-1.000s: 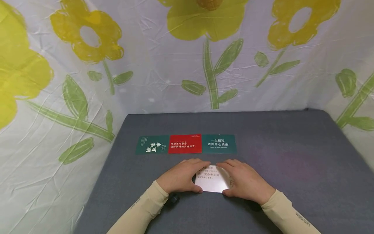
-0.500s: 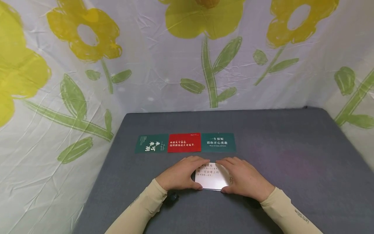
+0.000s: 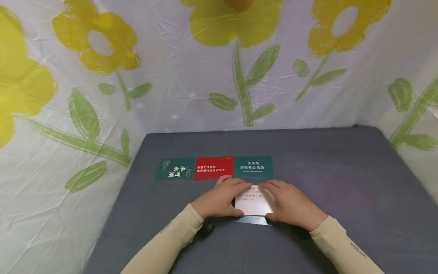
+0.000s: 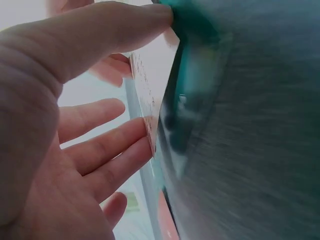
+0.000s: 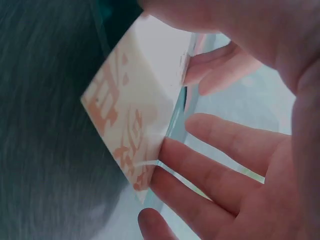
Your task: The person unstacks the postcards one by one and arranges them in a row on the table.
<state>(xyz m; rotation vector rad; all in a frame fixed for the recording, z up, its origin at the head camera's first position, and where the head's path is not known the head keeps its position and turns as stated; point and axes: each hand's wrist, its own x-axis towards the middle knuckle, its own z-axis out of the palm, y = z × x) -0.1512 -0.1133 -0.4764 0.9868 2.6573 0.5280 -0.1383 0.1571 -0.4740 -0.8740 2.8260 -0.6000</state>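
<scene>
Both hands grip one white card (image 3: 254,205) printed with rows of brown characters. My left hand (image 3: 222,199) has its thumb at the near edge and fingertips at the far edge, at the card's left end. At the right end, my right hand (image 3: 292,205) pinches it the same way, partly covering a large character. Under the white card's near edge shows a strip of a green card (image 3: 253,220). In the left wrist view the white card (image 4: 155,75) stands apart from the green card (image 4: 197,65). Large orange-brown characters mark the white card (image 5: 135,110) in the right wrist view.
Beyond the hands lie a green card (image 3: 176,169), a red card (image 3: 213,168) and another green card (image 3: 253,167), side by side in a row. They rest on a dark grey table (image 3: 335,160). A flower-printed cloth (image 3: 191,64) hangs behind it.
Both hands have moved a little away from the person and to the right with the white card, coming nearer the row. The green card's near strip has come into view beneath it.
</scene>
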